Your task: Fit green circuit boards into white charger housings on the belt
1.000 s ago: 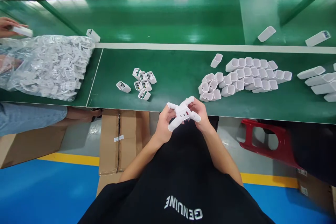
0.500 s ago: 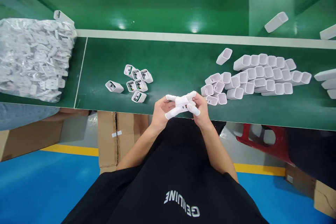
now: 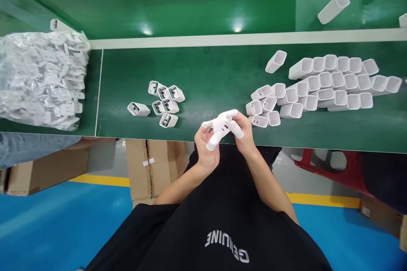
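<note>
Between my two hands, over the near edge of the green bench, is a white plastic charger housing (image 3: 220,125) with small port openings, one of them red inside. My left hand (image 3: 208,144) grips it from the left, and my right hand (image 3: 243,131) from the right. White covers sit on the fingertips of both hands, and they hide part of the housing. Left of my hands stands a small group of white housings with green circuit boards inside (image 3: 169,106). Close to my right hand begins a large cluster of open white housings (image 3: 302,100).
A clear plastic bag of white parts (image 3: 41,80) lies at the left. One housing (image 3: 276,61) stands apart, and another (image 3: 333,8) is beyond the pale strip (image 3: 190,41). Below the bench are cardboard boxes (image 3: 159,165) and a red stool (image 3: 337,167). Another person's sleeve (image 3: 34,148) shows at left.
My left hand has turned and shifted slightly right and down, and the held housing has tilted with it. My right hand keeps its grip. The whole view has shifted a little.
</note>
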Demonstrator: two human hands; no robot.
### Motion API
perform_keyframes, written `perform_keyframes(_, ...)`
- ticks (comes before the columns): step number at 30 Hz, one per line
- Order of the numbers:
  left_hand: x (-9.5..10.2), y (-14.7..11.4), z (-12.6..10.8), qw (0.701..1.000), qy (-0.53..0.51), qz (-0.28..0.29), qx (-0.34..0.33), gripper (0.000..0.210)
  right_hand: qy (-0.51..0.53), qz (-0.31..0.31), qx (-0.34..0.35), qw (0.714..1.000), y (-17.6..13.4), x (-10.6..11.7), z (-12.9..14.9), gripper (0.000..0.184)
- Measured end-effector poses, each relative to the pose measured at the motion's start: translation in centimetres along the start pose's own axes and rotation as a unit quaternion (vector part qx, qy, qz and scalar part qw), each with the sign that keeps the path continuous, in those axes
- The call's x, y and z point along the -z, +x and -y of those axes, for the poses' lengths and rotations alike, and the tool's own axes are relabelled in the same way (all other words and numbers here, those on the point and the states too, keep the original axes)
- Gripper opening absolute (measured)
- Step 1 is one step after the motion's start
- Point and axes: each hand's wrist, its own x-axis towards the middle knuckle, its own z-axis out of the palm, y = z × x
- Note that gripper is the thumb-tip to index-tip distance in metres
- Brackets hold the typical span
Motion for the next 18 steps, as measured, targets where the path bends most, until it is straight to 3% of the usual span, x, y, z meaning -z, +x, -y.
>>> perform_keyframes(10, 1.0, -0.1, -1.7, 0.99, 0.083, 0.099, 0.053, 0.044, 0.067, 0.055, -0.043, 0.995, 0.0, 1.1, -0.7, 0.04)
perform_keyframes(15, 2.2, 0.7, -2.1, 0.983, 0.139, 0.123, 0.007, 0.045, 0.036, 0.063, -0.03, 0.997, 0.0, 1.4, -1.1, 0.049)
perform_keyframes(18, 3.0, 1.4, -2.5, 0.972, 0.18, 0.146, -0.035, 0.047, 0.009, 0.07, 0.022, 0.997, -0.2, 1.4, -1.3, 0.048)
